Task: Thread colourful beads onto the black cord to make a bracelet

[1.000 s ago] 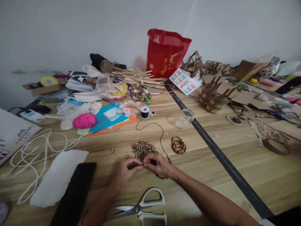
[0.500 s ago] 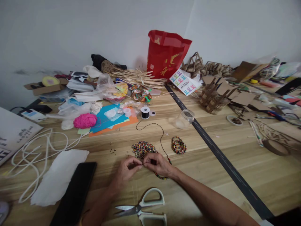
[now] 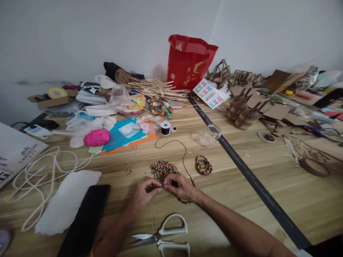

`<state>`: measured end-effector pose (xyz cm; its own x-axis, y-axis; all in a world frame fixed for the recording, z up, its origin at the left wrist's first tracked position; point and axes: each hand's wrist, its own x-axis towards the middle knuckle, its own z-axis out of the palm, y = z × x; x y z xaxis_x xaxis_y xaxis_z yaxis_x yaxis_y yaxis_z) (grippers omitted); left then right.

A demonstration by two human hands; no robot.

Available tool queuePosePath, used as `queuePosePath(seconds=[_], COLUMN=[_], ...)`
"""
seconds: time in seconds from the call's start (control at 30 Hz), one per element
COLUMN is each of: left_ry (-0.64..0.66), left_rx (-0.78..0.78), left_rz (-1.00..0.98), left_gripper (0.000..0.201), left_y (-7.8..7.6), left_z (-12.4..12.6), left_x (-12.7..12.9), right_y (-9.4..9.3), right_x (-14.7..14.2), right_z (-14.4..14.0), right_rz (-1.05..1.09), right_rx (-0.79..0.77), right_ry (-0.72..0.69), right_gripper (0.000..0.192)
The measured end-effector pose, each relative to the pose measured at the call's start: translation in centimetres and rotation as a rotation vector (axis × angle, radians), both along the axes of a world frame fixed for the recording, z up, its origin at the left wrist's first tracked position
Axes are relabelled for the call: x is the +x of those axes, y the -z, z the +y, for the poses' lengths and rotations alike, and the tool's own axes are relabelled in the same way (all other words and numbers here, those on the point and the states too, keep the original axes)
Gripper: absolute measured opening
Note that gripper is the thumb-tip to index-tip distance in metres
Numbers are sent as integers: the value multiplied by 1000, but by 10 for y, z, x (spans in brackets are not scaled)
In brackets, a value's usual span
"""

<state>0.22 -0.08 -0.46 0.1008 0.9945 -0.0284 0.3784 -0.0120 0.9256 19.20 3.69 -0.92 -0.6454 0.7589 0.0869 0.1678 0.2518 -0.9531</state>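
On the wooden table [image 3: 227,175], the right hand [image 3: 182,187] pinches the bead string [image 3: 183,202], which curls under it by loose beads [image 3: 163,169]. The left hand [image 3: 145,191] pinches too, on something too tiny to tell.

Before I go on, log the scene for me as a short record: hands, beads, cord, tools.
Left hand: thumb and forefinger tips close together; anything between them too small to tell
Right hand: fingertips close to the left hand's, in front of the loose beads
Strung beads: on the table, partly hidden by the right hand
Cord: black, winding from the spool to beads beside the right hand
Bead loops: overlapping, right of the loose beads
Scissors: nearest the wearer, blades parted, pointing left
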Motion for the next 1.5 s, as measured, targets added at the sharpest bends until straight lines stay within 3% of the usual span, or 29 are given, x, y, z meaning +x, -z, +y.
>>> queuePosePath(seconds=[1.5], left_ry=[8], left_rx=[7], left_rz=[5], left_gripper=[6], left_y=[-3], left_z=[-1], left_x=[2], right_y=[2], right_x=[1], right_z=[0], right_rz=[-11], right_rx=[14], right_ry=[2], right_gripper=[12])
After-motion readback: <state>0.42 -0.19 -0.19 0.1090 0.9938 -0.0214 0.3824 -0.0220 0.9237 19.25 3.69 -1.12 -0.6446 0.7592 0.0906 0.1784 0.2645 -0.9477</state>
